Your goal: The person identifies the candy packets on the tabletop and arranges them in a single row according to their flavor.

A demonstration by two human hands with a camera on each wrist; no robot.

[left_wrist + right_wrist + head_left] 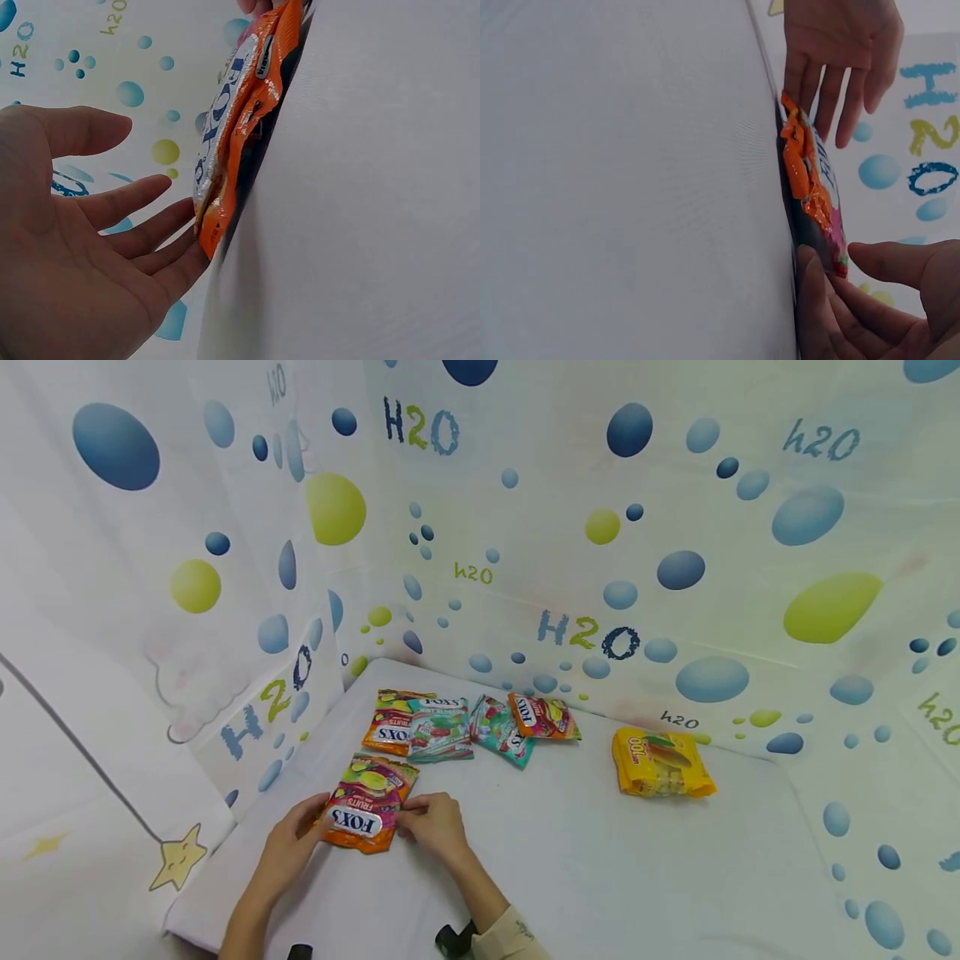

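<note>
An orange and purple Fox's fruits candy bag (pixel 369 797) lies on the white table between both hands. My left hand (pixel 291 842) is at its left edge. In the left wrist view, its straight fingers touch the bag's lower edge while the thumb stands apart. My right hand (pixel 438 828) holds the opposite edge. In the right wrist view, the thumb is on the printed side and the fingers are bent at the edge and underside. Behind this bag lie another orange Fox's bag (pixel 386 721) and a green mint Fox's bag (pixel 440 731), which overlap.
Farther right, an orange Fox's bag (pixel 543 718) partly covers a green one (pixel 498 731). A yellow packet (pixel 662 763) lies on the right side of the white tabletop (pixel 570 860). Patterned sheets (pixel 517 527) hang behind and to the left. Dark objects (pixel 453 941) show near the forearms.
</note>
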